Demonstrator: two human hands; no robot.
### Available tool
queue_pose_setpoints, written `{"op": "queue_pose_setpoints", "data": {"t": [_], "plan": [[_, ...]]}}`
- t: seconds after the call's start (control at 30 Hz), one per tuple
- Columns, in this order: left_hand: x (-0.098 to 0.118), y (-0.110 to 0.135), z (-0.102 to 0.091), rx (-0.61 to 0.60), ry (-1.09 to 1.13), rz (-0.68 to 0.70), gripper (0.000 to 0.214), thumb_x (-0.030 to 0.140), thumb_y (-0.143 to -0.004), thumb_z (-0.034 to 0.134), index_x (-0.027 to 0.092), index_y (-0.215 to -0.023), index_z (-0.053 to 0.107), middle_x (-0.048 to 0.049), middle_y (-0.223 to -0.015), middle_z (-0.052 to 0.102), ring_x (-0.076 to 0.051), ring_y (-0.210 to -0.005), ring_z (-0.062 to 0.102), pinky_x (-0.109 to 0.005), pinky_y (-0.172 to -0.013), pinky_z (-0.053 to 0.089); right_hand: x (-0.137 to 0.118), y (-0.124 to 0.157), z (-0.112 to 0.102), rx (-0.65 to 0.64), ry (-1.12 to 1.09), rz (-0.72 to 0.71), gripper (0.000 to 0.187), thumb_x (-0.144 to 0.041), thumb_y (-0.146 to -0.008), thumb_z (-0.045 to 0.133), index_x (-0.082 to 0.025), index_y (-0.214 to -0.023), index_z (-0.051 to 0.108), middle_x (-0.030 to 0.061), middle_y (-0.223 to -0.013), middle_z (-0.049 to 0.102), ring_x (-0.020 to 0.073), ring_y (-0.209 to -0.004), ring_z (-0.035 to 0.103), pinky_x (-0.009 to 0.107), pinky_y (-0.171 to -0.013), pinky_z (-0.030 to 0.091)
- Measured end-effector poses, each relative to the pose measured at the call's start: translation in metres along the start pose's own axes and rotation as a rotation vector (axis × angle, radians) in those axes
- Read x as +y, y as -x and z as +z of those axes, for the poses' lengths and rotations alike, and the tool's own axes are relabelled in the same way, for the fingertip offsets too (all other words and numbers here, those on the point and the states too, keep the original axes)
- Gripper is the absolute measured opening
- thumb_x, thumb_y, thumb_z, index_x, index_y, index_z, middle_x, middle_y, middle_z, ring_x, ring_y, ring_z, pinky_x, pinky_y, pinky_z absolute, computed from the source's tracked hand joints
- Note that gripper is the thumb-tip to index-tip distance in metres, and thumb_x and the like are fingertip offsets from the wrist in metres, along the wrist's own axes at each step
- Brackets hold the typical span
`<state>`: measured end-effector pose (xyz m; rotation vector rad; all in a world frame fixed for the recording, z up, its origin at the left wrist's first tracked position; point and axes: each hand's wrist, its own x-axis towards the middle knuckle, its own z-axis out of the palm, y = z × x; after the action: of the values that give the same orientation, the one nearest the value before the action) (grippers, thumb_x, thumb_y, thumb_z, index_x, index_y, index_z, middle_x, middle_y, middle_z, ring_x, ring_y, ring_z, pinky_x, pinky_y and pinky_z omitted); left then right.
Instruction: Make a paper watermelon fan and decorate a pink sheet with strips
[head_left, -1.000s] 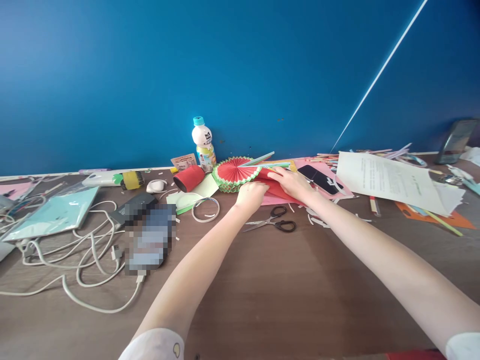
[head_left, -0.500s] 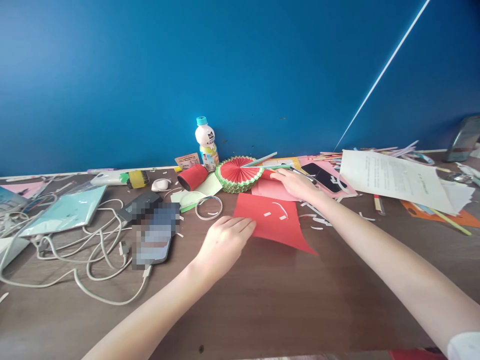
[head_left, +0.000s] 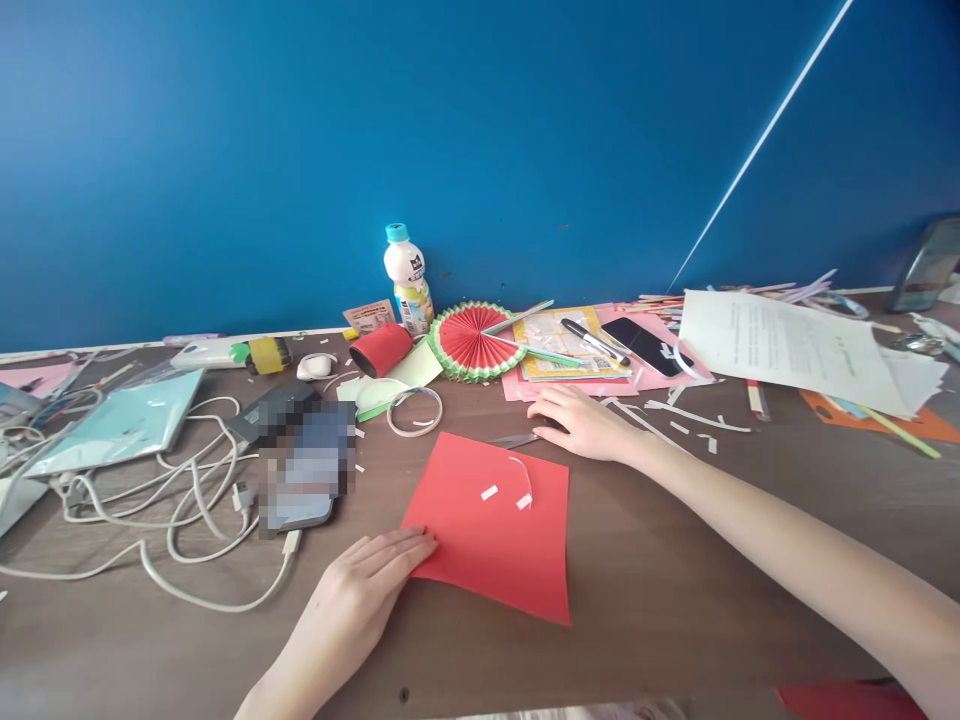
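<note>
A sheet of red paper [head_left: 491, 545] lies on the brown table in front of me, with small white scraps and a thin curled strip on top. My left hand [head_left: 375, 575] pinches its left edge, fingers together over the paper and thumb hidden. Beyond the far right corner of the sheet, my right hand [head_left: 574, 422] is low over the table, its fingers stretched leftward and apart from the thumb. A narrow metal blade [head_left: 514, 440], like that of scissors, sticks out beside the right thumb; whatever joins it is hidden under the hand.
Behind stand a round red-and-green paper fan [head_left: 476, 342], a drink bottle [head_left: 409, 280] and a red paper tube [head_left: 381, 350]. A marker [head_left: 596, 340] and a phone [head_left: 645, 345] lie at right, with paper scraps nearby. Tangled white cables [head_left: 199, 500] and another phone [head_left: 311, 465] occupy the left.
The red paper has come toward me and left with my left hand. My right hand has drawn back from beside the fan, uncovering the marker, and now lies near the blade.
</note>
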<state>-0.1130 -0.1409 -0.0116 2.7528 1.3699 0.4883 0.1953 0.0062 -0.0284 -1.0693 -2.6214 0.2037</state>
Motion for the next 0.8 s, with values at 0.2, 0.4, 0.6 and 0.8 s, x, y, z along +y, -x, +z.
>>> {"op": "queue_pose_setpoints", "data": {"t": [0.2, 0.4, 0.6, 0.8], "plan": [[0.000, 0.002, 0.002, 0.072, -0.024, -0.067, 0.039, 0.013, -0.087, 0.030, 0.025, -0.105, 0.063, 0.0016, -0.100, 0.070, -0.014, -0.089, 0.066, -0.023, -0.075, 0.052, 0.017, 0.024, -0.002, 0.015, 0.085, 0.138, 0.020, -0.030, -0.090, 0.039, -0.019, -0.091, 0.056, 0.0074, -0.094, 0.059, 0.0231, -0.091, 0.051, 0.037, -0.077, 0.041], [-0.022, -0.033, -0.006, 0.209, -0.040, -0.303, 0.033, 0.023, -0.088, 0.033, 0.022, -0.100, 0.064, -0.0025, -0.086, 0.072, -0.015, -0.073, 0.066, -0.021, -0.062, 0.047, 0.043, 0.045, -0.006, 0.082, 0.166, 0.188, 0.022, -0.028, -0.090, 0.037, -0.018, -0.086, 0.057, 0.0081, -0.086, 0.058, 0.0227, -0.085, 0.052, 0.036, -0.076, 0.040], [-0.059, -0.099, -0.048, 0.308, -0.090, -0.596, 0.032, 0.030, -0.085, 0.039, 0.014, -0.089, 0.067, 0.0000, -0.055, 0.058, -0.010, -0.050, 0.046, -0.023, -0.055, 0.038, 0.059, 0.057, -0.006, 0.142, 0.194, 0.218, 0.022, -0.027, -0.089, 0.036, -0.018, -0.086, 0.056, 0.0076, -0.085, 0.060, 0.0227, -0.083, 0.053, 0.036, -0.074, 0.041], [-0.059, -0.117, -0.078, 0.602, -0.210, -0.584, 0.035, 0.030, -0.087, 0.037, 0.019, -0.109, 0.063, -0.0008, -0.066, 0.063, -0.014, -0.059, 0.055, -0.027, -0.062, 0.041, 0.067, 0.063, -0.006, 0.187, 0.233, 0.237, 0.021, -0.023, -0.087, 0.036, -0.019, -0.080, 0.055, 0.0078, -0.082, 0.060, 0.0229, -0.079, 0.054, 0.036, -0.071, 0.041]]}}
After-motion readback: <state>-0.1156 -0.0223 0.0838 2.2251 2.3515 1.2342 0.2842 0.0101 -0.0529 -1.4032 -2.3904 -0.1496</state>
